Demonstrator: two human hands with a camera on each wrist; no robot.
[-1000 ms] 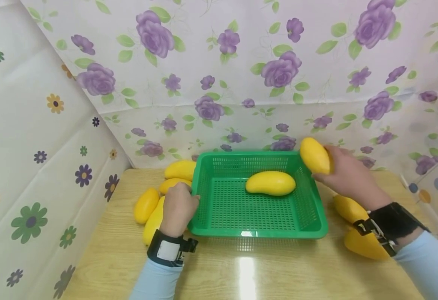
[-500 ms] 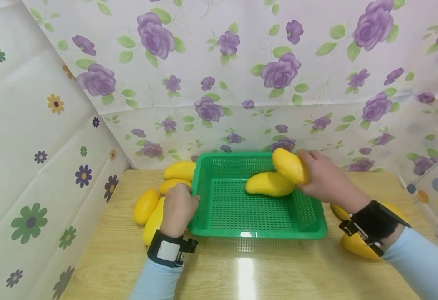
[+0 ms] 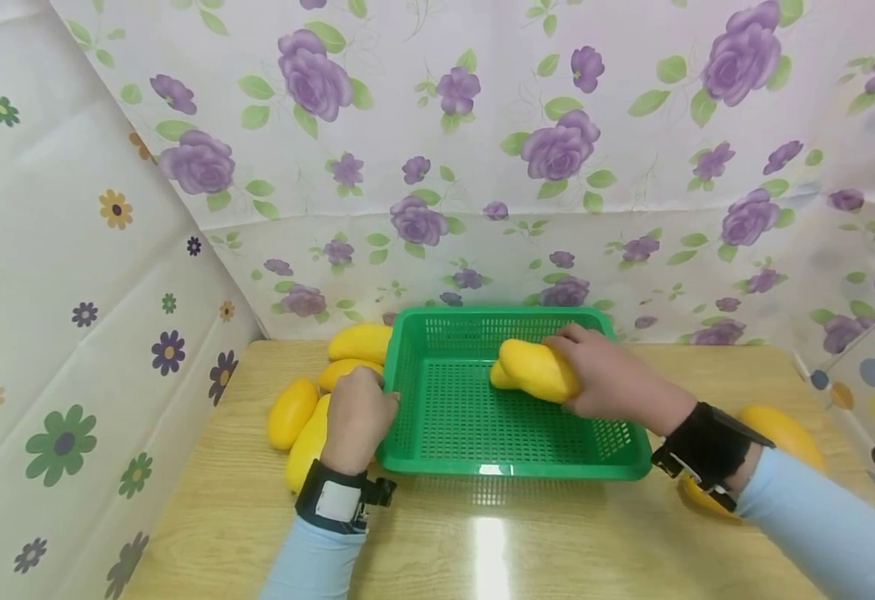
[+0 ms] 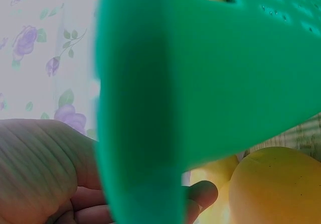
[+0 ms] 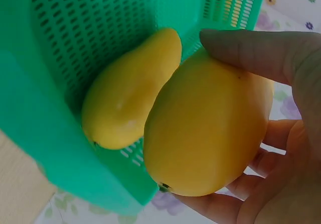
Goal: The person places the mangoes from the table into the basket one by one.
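My right hand (image 3: 606, 373) grips a yellow mango (image 3: 538, 371) over the inside of a green plastic basket (image 3: 482, 468). In the right wrist view, thumb and fingers wrap the held mango (image 5: 208, 128), and a second mango (image 5: 131, 93) lies on the basket's bottom beside it. From the head, the held fruit hides most of that second mango (image 3: 502, 377). My left hand (image 3: 360, 417) holds the basket's left rim. The left wrist view has the green rim (image 4: 140, 103) close up, with fingers curled round its edge and a mango (image 4: 278, 184) just outside.
Several mangoes lie on the wooden table (image 3: 430, 542) left of the basket, among them a small one (image 3: 292, 413) and a long one (image 3: 360, 342). More mangoes (image 3: 782, 435) sit at the right, partly behind my right forearm. A flowered cloth (image 3: 482, 208) hangs behind.
My right hand has carried its mango from above the basket's right rim leftward and down, over the mango inside. My left hand has stayed on the rim.
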